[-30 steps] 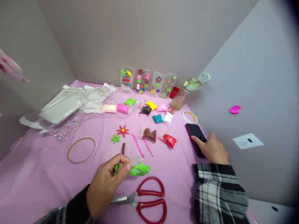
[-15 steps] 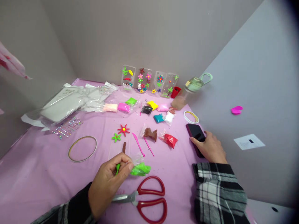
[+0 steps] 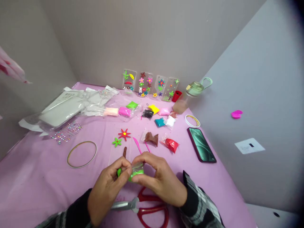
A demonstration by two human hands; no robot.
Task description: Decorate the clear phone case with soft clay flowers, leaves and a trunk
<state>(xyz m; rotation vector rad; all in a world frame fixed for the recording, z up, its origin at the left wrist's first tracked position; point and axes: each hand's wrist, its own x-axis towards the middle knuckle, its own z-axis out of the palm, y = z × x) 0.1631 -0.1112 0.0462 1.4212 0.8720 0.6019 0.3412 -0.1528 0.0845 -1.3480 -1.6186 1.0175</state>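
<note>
My left hand (image 3: 110,182) pinches the edge of a clear packet of green clay (image 3: 137,172), and a small green piece (image 3: 119,172) shows between its fingers. On the packet's other side, my right hand (image 3: 161,180) grips it between thumb and fingers. Just beyond my hands lies a clear case with a red clay flower (image 3: 124,134), a green flower (image 3: 117,142) and a brown strip (image 3: 124,152). Red-handled scissors (image 3: 152,210) lie below, partly covered by my right hand. Pink tools (image 3: 137,145) are beside the case.
Brown (image 3: 151,138) and red clay packets (image 3: 171,144) lie ahead, with other colours behind. A lit phone (image 3: 201,145) and a tape roll (image 3: 192,121) are at right. Decorated cases (image 3: 145,84) and a bottle (image 3: 187,96) stand at the back. Plastic-wrapped cases (image 3: 61,109) lie at left.
My right hand has left the phone and moved left to grip the green clay packet. The phone's screen, dark before, is now lit and shows the time. The view has shifted slightly.
</note>
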